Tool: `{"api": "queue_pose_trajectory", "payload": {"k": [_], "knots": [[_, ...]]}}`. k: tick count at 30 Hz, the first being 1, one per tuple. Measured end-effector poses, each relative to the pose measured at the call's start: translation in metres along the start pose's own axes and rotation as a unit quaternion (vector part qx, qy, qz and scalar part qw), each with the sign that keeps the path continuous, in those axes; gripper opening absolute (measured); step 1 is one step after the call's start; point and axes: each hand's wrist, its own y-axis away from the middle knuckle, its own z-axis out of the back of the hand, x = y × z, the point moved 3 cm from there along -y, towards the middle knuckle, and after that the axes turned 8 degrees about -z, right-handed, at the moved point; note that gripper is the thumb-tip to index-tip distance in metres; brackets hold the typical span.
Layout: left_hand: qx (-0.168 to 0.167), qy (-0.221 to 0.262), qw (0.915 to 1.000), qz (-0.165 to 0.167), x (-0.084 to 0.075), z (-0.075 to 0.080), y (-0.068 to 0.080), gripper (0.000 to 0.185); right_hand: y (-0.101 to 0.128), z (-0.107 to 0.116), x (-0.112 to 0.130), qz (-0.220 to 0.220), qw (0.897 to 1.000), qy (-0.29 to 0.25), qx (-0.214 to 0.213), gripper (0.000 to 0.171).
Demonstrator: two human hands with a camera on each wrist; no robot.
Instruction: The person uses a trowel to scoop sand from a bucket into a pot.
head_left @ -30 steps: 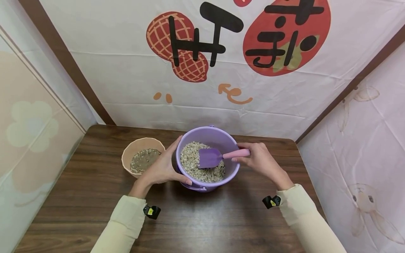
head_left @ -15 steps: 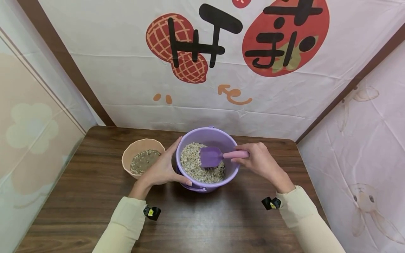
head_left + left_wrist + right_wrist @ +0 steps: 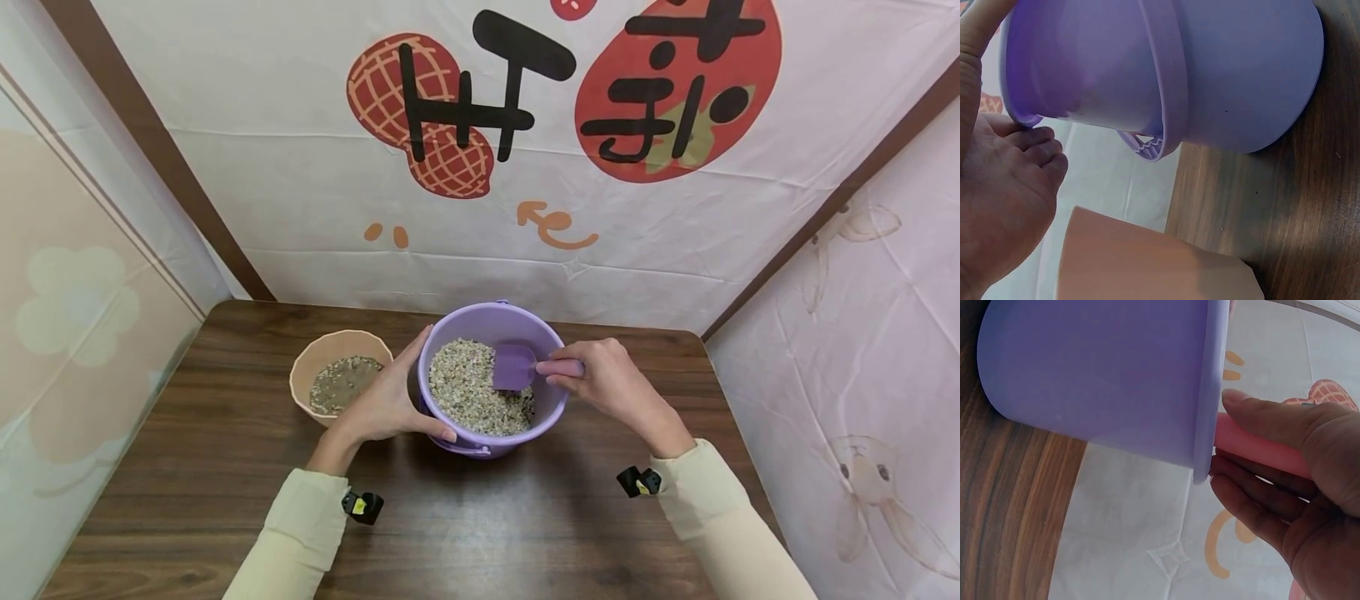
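Observation:
A purple bucket (image 3: 551, 417) stands on the table, holding pale coarse gravel (image 3: 468, 387). My left hand (image 3: 386, 400) grips its left rim, with the thumb on the near side; in the left wrist view the fingertips (image 3: 1044, 150) curl at the rim. My right hand (image 3: 603, 375) holds a small shovel (image 3: 514, 367) by its pink handle (image 3: 1260, 447), between thumb and fingers. The purple blade lies inside the bucket at the right of the gravel; whether it digs in is unclear. In the right wrist view, the bucket wall hides the blade.
A peach faceted bowl (image 3: 302, 387) with wet-looking, darker gravel stands just left of the bucket, partly behind my left hand. The bucket's handle (image 3: 1169, 81) hangs down its side. A printed cloth (image 3: 300, 208) walls the back of the wooden table (image 3: 465, 533).
The shovel blade has moved right inside the bucket, from mid-gravel toward the right wall, and its handle tilts differently. My left hand and the bucket stay in place.

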Motion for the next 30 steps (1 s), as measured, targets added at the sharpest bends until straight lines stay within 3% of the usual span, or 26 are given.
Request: {"api": "queue_pose_trajectory", "payload": {"k": [9,18,22,30], "knots": [[-0.001,-0.004,1.0000,0.003,0.000,0.000,0.000,0.150,-0.003,-0.004,0.005,-0.016,0.999,0.033,-0.006,0.025],[0.000,0.007,1.0000,0.000,-0.001,0.000,0.000,0.149,0.001,0.007,0.002,-0.018,0.996,-0.045,-0.070,0.025],[-0.001,0.007,1.0000,-0.002,0.000,0.000,0.000,0.149,0.005,0.014,0.000,-0.054,0.993,-0.069,-0.081,0.027],[-0.001,0.003,1.0000,-0.002,0.000,0.000,0.000,0.150,0.012,0.012,-0.006,-0.144,0.980,-0.132,-0.040,0.024]]}}
